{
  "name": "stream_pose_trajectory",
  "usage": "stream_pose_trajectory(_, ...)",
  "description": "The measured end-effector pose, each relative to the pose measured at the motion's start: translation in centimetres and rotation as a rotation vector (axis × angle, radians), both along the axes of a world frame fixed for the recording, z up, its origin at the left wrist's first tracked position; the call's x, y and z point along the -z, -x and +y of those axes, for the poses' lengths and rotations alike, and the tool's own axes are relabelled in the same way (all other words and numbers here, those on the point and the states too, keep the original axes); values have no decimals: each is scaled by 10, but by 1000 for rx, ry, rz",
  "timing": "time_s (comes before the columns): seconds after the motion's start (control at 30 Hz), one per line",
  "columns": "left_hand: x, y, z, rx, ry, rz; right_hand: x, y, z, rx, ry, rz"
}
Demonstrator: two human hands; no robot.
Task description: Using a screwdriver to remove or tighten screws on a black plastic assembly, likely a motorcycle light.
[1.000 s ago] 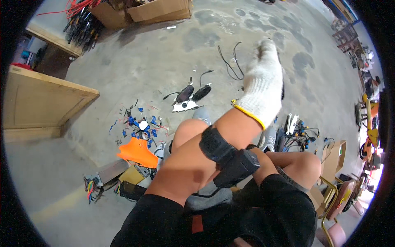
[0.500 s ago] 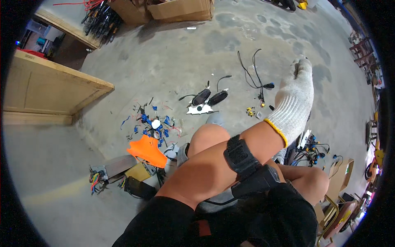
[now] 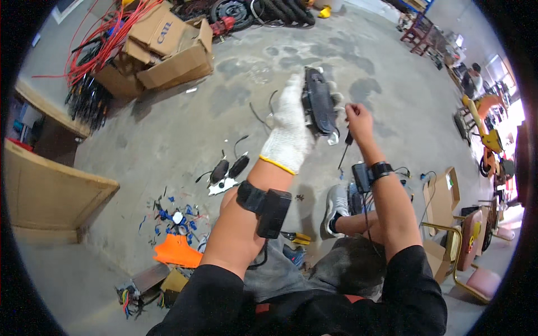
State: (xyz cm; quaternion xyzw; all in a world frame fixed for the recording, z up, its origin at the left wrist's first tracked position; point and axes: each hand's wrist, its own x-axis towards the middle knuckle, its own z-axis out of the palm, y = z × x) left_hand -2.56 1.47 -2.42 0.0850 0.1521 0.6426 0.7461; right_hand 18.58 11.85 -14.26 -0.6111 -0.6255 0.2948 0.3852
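My left hand (image 3: 290, 120), in a white knit glove with a yellow cuff, grips a long black rounded housing (image 3: 319, 103) held up in front of me. Gloved fingertips show along its right side. My bare right hand (image 3: 360, 119) is closed around a screwdriver (image 3: 348, 140) just right of the housing, its shaft slanting down and not touching it. On the floor to the left lie two smaller black oval parts (image 3: 228, 167) with cables, beside a white bracket (image 3: 223, 186).
Blue connectors (image 3: 178, 217), an orange panel (image 3: 177, 251) and a metal box with coloured wires (image 3: 147, 281) lie at lower left. Yellow-handled pliers (image 3: 298, 238) sit between my legs. Cardboard boxes (image 3: 179, 67) stand far left, a chair (image 3: 471, 241) at right.
The view has swung right. My left hand now shows the black housing in its grip, nearer the middle. My right hand has come into view with the screwdriver.
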Motion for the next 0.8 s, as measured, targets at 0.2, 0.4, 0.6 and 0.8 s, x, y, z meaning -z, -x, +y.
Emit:
stream_pose_trajectory(0.2,-9,-19,-2,7,36,55,-134,2,-93,-53,-122,205)
stream_pose_trajectory(0.4,-18,-32,-16,-92,97,227,-151,18,-145,-496,-611,-121)
stream_pose_trajectory(0.6,-1,-26,-13,-58,273,227,-134,22,-141,-548,-643,-122)
stream_pose_trajectory(0.8,7,-33,-8,-65,236,274,-130,24,-139,-571,-707,-134)
